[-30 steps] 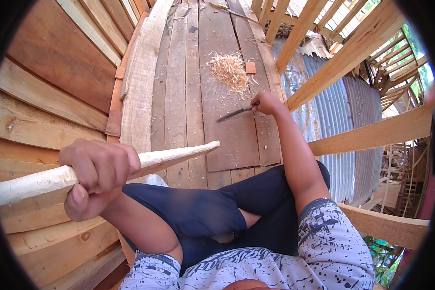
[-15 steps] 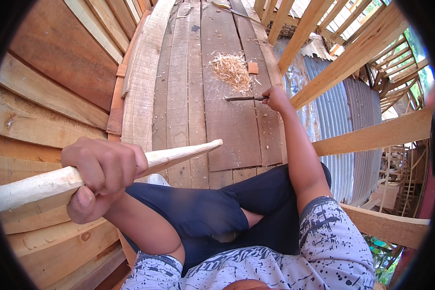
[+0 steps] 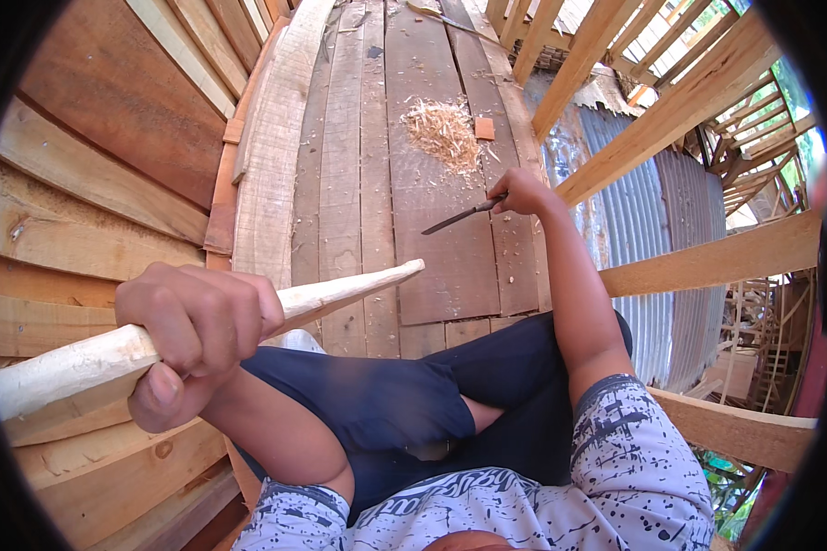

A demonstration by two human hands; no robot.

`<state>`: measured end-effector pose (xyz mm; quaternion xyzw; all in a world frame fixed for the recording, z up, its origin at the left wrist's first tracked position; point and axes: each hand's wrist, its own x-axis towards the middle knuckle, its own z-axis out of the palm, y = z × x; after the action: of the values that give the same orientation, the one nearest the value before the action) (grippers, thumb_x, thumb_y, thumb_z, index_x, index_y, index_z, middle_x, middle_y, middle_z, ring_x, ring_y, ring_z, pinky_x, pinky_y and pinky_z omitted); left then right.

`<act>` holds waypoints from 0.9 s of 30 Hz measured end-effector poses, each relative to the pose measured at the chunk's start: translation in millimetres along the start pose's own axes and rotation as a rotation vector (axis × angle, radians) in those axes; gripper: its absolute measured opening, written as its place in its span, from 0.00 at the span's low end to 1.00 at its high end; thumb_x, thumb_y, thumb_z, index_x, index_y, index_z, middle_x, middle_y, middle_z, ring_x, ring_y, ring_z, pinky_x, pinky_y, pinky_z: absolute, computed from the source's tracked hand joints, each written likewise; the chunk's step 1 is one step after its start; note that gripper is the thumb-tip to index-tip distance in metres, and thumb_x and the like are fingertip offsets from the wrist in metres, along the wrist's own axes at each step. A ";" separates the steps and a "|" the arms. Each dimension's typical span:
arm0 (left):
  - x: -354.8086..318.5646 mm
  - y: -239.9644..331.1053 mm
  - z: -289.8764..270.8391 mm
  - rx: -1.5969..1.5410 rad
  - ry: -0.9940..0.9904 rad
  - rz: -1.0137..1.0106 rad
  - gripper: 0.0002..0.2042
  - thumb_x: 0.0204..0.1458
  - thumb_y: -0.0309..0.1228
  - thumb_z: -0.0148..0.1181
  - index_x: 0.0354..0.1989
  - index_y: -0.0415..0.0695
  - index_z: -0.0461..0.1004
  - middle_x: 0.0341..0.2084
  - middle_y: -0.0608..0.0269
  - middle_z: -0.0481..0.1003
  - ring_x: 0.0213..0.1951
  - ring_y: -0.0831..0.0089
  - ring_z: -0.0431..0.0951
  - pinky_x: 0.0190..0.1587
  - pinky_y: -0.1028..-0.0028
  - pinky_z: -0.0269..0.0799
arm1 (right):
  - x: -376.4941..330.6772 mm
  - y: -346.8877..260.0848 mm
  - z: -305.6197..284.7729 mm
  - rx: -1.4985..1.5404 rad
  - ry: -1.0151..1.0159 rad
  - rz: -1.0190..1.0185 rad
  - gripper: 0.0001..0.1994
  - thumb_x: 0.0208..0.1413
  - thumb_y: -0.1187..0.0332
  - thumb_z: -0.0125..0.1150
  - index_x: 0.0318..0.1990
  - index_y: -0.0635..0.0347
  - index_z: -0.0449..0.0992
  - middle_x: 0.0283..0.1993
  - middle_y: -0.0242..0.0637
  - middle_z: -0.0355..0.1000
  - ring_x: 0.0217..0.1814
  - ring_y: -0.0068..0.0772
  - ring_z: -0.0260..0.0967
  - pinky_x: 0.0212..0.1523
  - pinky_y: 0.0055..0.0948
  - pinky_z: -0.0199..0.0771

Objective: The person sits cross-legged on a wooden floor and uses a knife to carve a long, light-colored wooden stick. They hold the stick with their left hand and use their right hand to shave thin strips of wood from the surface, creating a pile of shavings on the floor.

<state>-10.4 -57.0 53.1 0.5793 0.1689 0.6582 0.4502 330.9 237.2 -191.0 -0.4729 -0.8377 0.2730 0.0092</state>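
Observation:
My left hand [image 3: 198, 331] is wrapped round a pale, peeled wooden stick [image 3: 73, 367] at the left. The stick's narrowed tip [image 3: 404, 272] points right, above my lap and the floorboards. Farther off to the right, my right hand [image 3: 522, 193] grips a knife [image 3: 459, 218] by its handle. The dark, narrow blade slants down to the left, apart from the stick, with its point beyond the stick's tip. A heap of wood shavings [image 3: 439, 134] lies on the boards past the knife, with a small square orange-brown piece [image 3: 484, 129] at its right side.
A wall of wooden planks [image 3: 101, 239] rises on my left. Wooden rails [image 3: 717, 253] and slanted posts line the right side, with corrugated metal sheets [image 3: 634, 220] beyond them. A long, thin curved strip [image 3: 455, 23] lies at the far end of the plank floor [image 3: 340, 202].
The knife has turned: its blade pointed straight left and now angles down toward the stick's tip. My right hand has shifted slightly. The stick stays almost where it was.

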 end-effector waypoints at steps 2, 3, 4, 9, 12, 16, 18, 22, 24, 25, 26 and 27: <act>1.4 -1.8 0.6 -0.011 -0.005 0.000 0.17 0.53 0.35 0.59 0.18 0.53 0.57 0.09 0.76 0.58 0.12 0.80 0.53 0.20 0.76 0.52 | 1.9 3.7 11.6 -0.039 0.068 0.037 0.15 0.44 0.71 0.76 0.42 0.59 0.85 0.34 0.44 0.81 0.35 0.40 0.79 0.40 0.35 0.77; 2.4 -2.9 1.0 -0.016 -0.008 -0.001 0.17 0.53 0.35 0.59 0.18 0.53 0.57 0.09 0.76 0.58 0.12 0.80 0.53 0.20 0.76 0.52 | 2.1 6.9 15.0 -0.054 0.167 0.108 0.15 0.43 0.71 0.76 0.42 0.58 0.85 0.35 0.43 0.82 0.37 0.38 0.80 0.40 0.34 0.77; 2.2 -2.3 1.1 -0.011 -0.005 -0.003 0.17 0.53 0.35 0.59 0.18 0.53 0.57 0.09 0.76 0.58 0.12 0.80 0.53 0.20 0.76 0.52 | 3.8 2.6 14.0 -0.052 0.196 0.163 0.15 0.43 0.71 0.76 0.42 0.58 0.85 0.35 0.43 0.82 0.37 0.38 0.80 0.41 0.34 0.77; 1.0 -0.2 1.4 0.003 -0.002 -0.001 0.17 0.53 0.35 0.59 0.18 0.53 0.57 0.09 0.76 0.58 0.12 0.80 0.53 0.20 0.76 0.52 | 3.8 2.6 3.3 0.060 -0.024 -0.018 0.15 0.43 0.69 0.76 0.42 0.56 0.85 0.35 0.43 0.82 0.38 0.39 0.79 0.42 0.35 0.76; 1.6 -1.5 0.4 -0.009 -0.004 -0.006 0.17 0.53 0.35 0.59 0.18 0.53 0.57 0.09 0.76 0.58 0.12 0.80 0.53 0.20 0.75 0.53 | 3.5 2.1 17.0 0.002 -0.026 -0.036 0.15 0.44 0.69 0.76 0.43 0.56 0.85 0.34 0.43 0.81 0.37 0.38 0.79 0.41 0.35 0.76; 2.0 -2.9 1.8 -0.006 -0.005 0.000 0.17 0.53 0.35 0.59 0.18 0.53 0.57 0.09 0.76 0.57 0.12 0.80 0.53 0.20 0.75 0.53 | 10.3 -3.1 22.5 -0.022 0.239 0.305 0.17 0.43 0.69 0.77 0.44 0.54 0.85 0.41 0.43 0.81 0.44 0.42 0.79 0.44 0.37 0.77; 1.4 -2.4 1.4 -0.004 -0.005 -0.001 0.18 0.53 0.35 0.59 0.18 0.53 0.57 0.09 0.76 0.57 0.12 0.80 0.52 0.20 0.75 0.52 | 9.1 0.3 16.5 0.028 0.144 0.127 0.16 0.44 0.68 0.77 0.43 0.54 0.85 0.38 0.43 0.82 0.40 0.40 0.79 0.43 0.36 0.76; 0.3 -2.0 0.6 -0.011 0.009 0.000 0.18 0.53 0.35 0.59 0.18 0.53 0.57 0.09 0.76 0.57 0.12 0.80 0.52 0.20 0.75 0.52 | 9.4 -5.1 23.6 0.083 -0.156 -0.152 0.15 0.45 0.67 0.77 0.43 0.54 0.85 0.37 0.44 0.82 0.37 0.38 0.78 0.41 0.35 0.76; 1.5 -3.6 0.5 -0.016 -0.001 -0.004 0.17 0.53 0.35 0.59 0.18 0.53 0.57 0.09 0.76 0.57 0.12 0.80 0.52 0.20 0.75 0.52 | 12.6 -4.3 33.8 0.076 0.022 -0.017 0.16 0.45 0.67 0.77 0.43 0.55 0.85 0.37 0.44 0.81 0.38 0.39 0.78 0.41 0.36 0.76; 1.8 -3.3 0.5 -0.014 -0.004 -0.007 0.17 0.53 0.35 0.59 0.18 0.53 0.57 0.09 0.76 0.57 0.12 0.80 0.52 0.20 0.75 0.52 | 16.5 -6.1 34.6 0.069 0.106 0.046 0.16 0.44 0.66 0.77 0.43 0.54 0.85 0.38 0.44 0.81 0.39 0.41 0.78 0.42 0.37 0.76; 2.2 -3.9 0.9 -0.015 -0.008 -0.006 0.17 0.53 0.35 0.59 0.18 0.53 0.57 0.09 0.76 0.57 0.12 0.80 0.52 0.20 0.75 0.52 | 18.1 -6.6 34.6 0.061 0.191 0.109 0.16 0.44 0.65 0.77 0.43 0.54 0.85 0.38 0.43 0.81 0.40 0.43 0.79 0.42 0.38 0.76; 2.7 -5.1 1.7 -0.017 -0.011 -0.004 0.17 0.53 0.35 0.59 0.18 0.53 0.57 0.09 0.76 0.57 0.12 0.80 0.52 0.20 0.75 0.53 | 16.4 -4.1 31.3 0.056 0.182 0.101 0.16 0.44 0.66 0.77 0.43 0.55 0.85 0.38 0.44 0.81 0.39 0.42 0.79 0.42 0.38 0.76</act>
<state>-6.6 -52.6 51.5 0.5787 0.1619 0.6554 0.4575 310.1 234.6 -219.6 -0.5370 -0.8005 0.2522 0.0848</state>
